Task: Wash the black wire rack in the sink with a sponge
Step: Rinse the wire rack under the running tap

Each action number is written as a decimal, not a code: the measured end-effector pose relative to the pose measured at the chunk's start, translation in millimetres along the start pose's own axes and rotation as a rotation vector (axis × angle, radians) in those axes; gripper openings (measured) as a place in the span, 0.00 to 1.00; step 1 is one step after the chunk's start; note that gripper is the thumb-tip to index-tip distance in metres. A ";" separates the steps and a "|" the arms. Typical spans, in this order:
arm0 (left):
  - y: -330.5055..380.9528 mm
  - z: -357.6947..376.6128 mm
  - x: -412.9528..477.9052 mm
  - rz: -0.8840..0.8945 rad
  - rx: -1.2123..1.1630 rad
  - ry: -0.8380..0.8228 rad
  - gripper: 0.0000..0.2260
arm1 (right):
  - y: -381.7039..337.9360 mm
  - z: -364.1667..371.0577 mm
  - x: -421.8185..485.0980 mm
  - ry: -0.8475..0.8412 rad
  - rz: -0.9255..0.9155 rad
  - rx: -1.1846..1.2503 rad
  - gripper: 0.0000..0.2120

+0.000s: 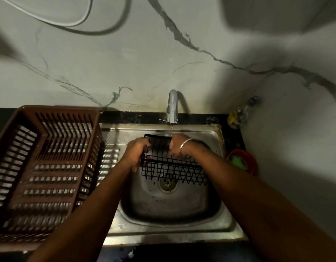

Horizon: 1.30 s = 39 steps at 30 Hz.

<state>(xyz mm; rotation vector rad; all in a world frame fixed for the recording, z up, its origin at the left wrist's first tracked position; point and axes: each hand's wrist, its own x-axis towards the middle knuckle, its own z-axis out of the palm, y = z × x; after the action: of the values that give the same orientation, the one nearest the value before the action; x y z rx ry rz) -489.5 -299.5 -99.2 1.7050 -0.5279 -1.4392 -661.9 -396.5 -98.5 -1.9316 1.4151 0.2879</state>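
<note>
Marble-patterned wall fills the upper half of the frame, and below it a dark counter holds a steel sink (216, 226) at lower centre. Inside the basin, the drain (168, 183) sits near the middle with small bits of debris around it, and a thin stream of water runs from the tap (172, 107) at the back rim. A brown plastic basket (21, 148) stands on the draining board at the left of the frame, with nothing visible in it. At the right edge of the sink a red bowl (249, 157) holds something green, and a bottle (241, 113) leans in the corner behind it. The black wire rack (173, 170) is held above the basin, just under the tap, its long axis running left to right across the frame and tilting slightly down to the right, its open side facing up toward the camera. The left hand (136, 151) grips the rack's left end, fingers curled round the wires. The right hand (177, 145), with a bangle at the wrist, is curled over the rack's back edge under the water.
</note>
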 end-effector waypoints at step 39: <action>21.7 13.8 11.0 -0.057 0.062 -0.053 0.20 | -17.7 -15.2 4.0 -0.043 -0.003 0.295 0.07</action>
<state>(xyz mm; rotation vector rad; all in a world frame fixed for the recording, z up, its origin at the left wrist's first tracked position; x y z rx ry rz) -495.7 -324.6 -88.6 1.7467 -0.5618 -1.5258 -647.8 -406.8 -82.5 -1.6765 1.3443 0.1109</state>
